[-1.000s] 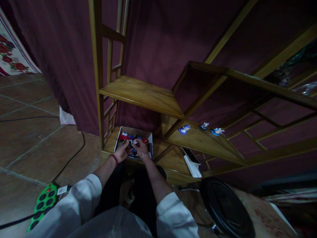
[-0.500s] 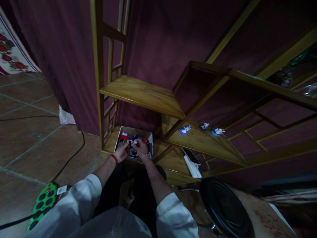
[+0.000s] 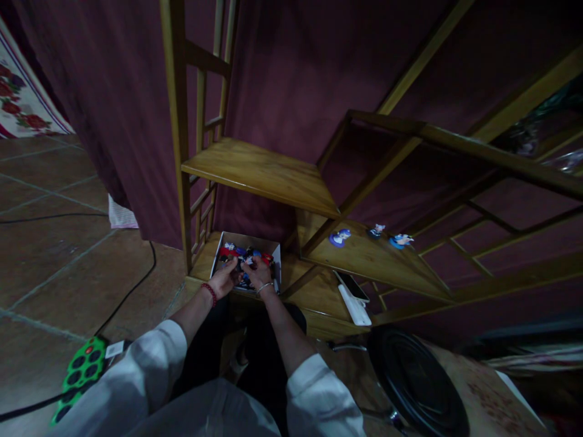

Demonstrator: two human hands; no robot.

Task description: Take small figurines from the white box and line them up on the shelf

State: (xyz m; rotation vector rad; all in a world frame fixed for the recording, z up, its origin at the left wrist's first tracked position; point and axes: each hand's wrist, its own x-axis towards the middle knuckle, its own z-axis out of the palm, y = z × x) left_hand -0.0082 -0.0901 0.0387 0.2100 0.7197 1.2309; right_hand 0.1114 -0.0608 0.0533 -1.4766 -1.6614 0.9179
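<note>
A white box [image 3: 277,250] on the lowest shelf board holds several small figurines in red, blue, white and black. Over its front part, my left hand [image 3: 225,280] and my right hand [image 3: 257,274] are close together with bent fingers. Between them is a small dark figurine with a pale head [image 3: 249,261], which both hands seem to grip; fine contact is too small to make out. To the right, three figurines stand on the middle board: a purple one [image 3: 339,237], a dark one [image 3: 376,230] and a blue one [image 3: 401,241].
A wooden shelf board [image 3: 262,173] juts out above the box. A phone [image 3: 351,286] and a white object [image 3: 354,305] lie right of it. A round black stool [image 3: 416,382] stands at lower right, and a green power strip [image 3: 84,370] lies on the floor at left.
My right hand has shifted very slightly left, and its fingers have moved a little around the small figurine. My left hand is almost where it was.
</note>
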